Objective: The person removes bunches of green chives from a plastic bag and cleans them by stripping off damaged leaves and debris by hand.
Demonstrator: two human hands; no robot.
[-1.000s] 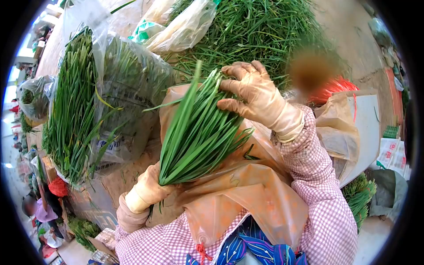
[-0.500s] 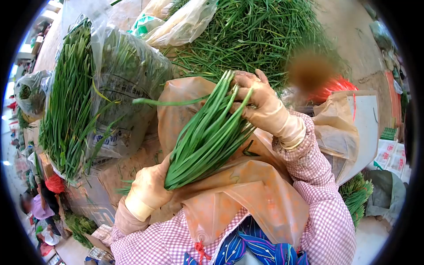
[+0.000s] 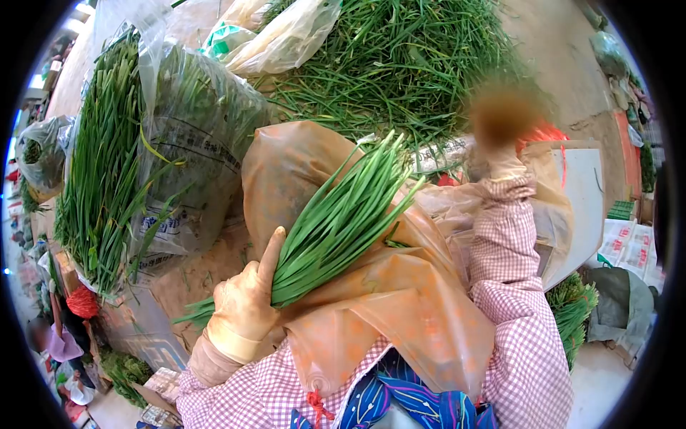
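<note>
Slanted, loosely fanned bunch of green stalks [image 3: 337, 223]

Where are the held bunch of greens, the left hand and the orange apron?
Held bunch of greens [image 3: 336, 225]: head view, middle of its leaves.
Left hand [image 3: 244, 304]: head view, back of the hand.
Orange apron [image 3: 404, 304]: head view, front part.

Left hand [image 3: 245, 300]: we hold it low and closed, one finger [image 3: 271, 255] stretched upward.
Left forearm [image 3: 209, 359]: angled near our body.
Right arm [image 3: 506, 243]: stretched forward from us.
Right hand [image 3: 505, 159]: too blurred for us to read.
</note>
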